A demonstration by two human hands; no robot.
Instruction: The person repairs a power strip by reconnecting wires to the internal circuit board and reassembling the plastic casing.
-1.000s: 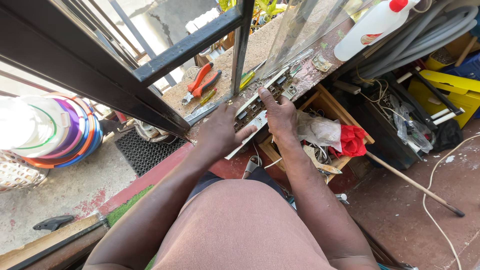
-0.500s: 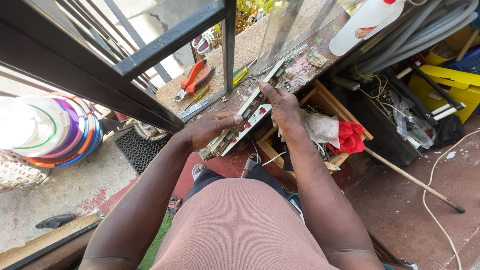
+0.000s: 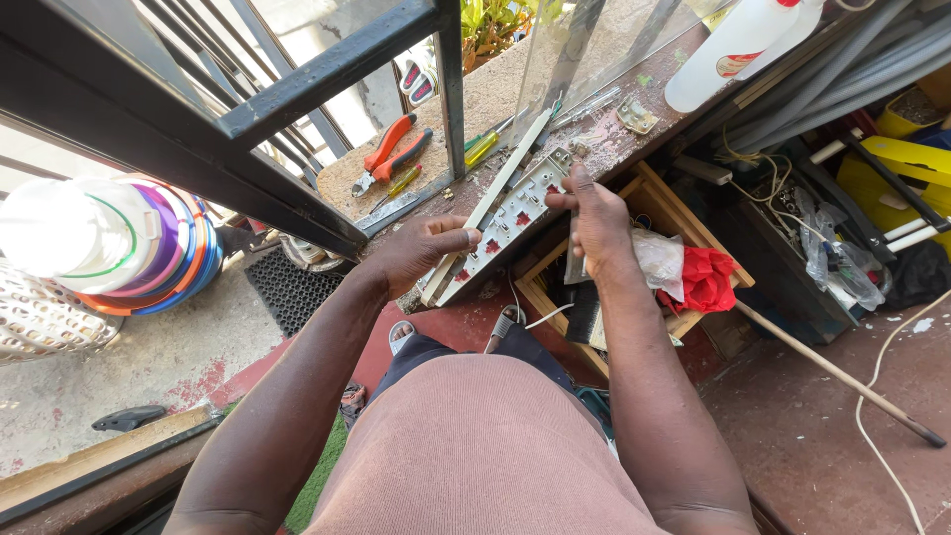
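left hand (image 3: pixel 421 253): centre frame, fingers curled shut around the lower end of the power strip, thumb on top
right hand (image 3: pixel 594 213): right of centre, fingers bunched together, fingertips pinching the upper edge of the power strip
power strip (image 3: pixel 505 223): long white strip with red switches, held tilted between both hands, centre frame, just above the ledge edge
strip cover (image 3: pixel 495 198): long pale bar lying along the strip's left side, touching it; can't tell if attached
ledge (image 3: pixel 515 94): gritty stone sill, upper centre, carries the tools
pliers (image 3: pixel 391 149): red-handled, upper centre left on the ledge, behind the dark window bar
screwdriver (image 3: pixel 482 147): yellow-green handle, on the ledge just right of the pliers
white bottle (image 3: pixel 733 50): upper right, lying tilted, red cap, small red-and-white label on its side; print too small to tell
wooden crate (image 3: pixel 684 223): right of centre below the ledge, holds a red cloth (image 3: pixel 708 277) and crumpled white plastic
yellow box (image 3: pixel 916 149): far right edge, partly hidden by black rods
stacked bowls (image 3: pixel 119 243): left edge, coloured rims, white on top
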